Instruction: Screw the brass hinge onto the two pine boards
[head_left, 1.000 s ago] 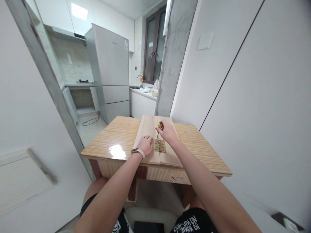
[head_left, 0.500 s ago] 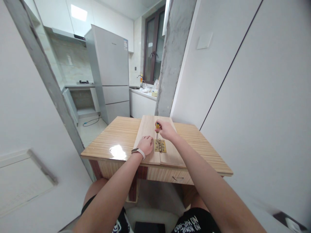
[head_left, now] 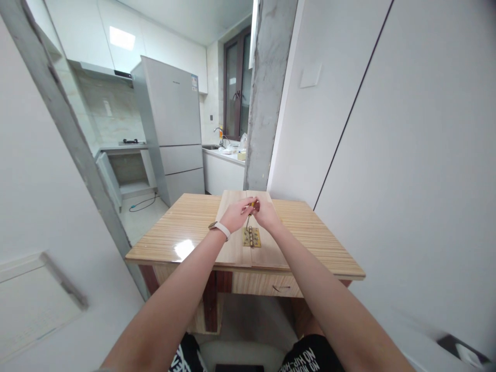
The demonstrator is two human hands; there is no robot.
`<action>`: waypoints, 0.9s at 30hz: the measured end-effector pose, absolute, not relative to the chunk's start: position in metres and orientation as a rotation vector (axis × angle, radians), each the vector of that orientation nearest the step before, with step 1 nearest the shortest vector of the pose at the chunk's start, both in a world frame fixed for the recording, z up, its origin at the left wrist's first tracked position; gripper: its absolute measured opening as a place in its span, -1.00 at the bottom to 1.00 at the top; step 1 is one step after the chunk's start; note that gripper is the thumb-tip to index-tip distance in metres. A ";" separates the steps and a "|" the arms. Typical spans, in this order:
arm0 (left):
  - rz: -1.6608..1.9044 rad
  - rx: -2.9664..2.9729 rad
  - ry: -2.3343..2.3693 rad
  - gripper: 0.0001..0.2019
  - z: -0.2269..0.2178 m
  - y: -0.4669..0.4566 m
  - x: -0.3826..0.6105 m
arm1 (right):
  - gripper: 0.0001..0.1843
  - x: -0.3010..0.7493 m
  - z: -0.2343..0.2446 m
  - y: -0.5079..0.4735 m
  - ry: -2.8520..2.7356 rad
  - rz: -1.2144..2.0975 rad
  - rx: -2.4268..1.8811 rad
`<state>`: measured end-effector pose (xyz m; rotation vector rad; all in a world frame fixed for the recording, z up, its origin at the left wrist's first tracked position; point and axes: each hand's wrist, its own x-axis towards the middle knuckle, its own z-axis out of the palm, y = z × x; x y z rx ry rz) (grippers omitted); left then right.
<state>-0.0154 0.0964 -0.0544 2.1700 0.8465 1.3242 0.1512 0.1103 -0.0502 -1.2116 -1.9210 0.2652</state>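
Both of my hands meet at the yellow and black handle of a screwdriver [head_left: 251, 204] above the boards. My right hand [head_left: 265, 213] is wrapped round the handle from the right. From the left, my left hand [head_left: 235, 214] closes its fingers on the same handle. The thin shaft slants down to the left half of a brass hinge [head_left: 251, 237], and its tip is too small to make out. The hinge lies flat across the seam between two pale wooden boards [head_left: 267, 253], with several screw heads or holes showing.
The boards lie on a wood-grain table [head_left: 310, 232] with a drawer [head_left: 267, 284] at its front. A white wall [head_left: 387, 181] rises to the right. Beyond the table stand a grey fridge [head_left: 174, 113] and a counter with a sink [head_left: 211, 147].
My left hand has lifted off the left board and moved up and right to the screwdriver handle. The right hand stays on the handle. The view has shifted slightly.
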 end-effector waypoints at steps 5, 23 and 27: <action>1.433 2.085 0.984 -0.76 -0.060 0.107 -0.007 | -0.78 0.171 -0.078 0.107 -1.994 0.333 -1.309; 1.420 2.111 1.135 -0.72 -0.062 0.122 -0.006 | -0.47 0.215 -0.170 0.100 -2.164 -0.064 -1.807; 1.470 2.091 1.232 -0.72 -0.063 0.127 -0.005 | -0.48 0.212 -0.169 0.099 -2.146 -0.088 -1.838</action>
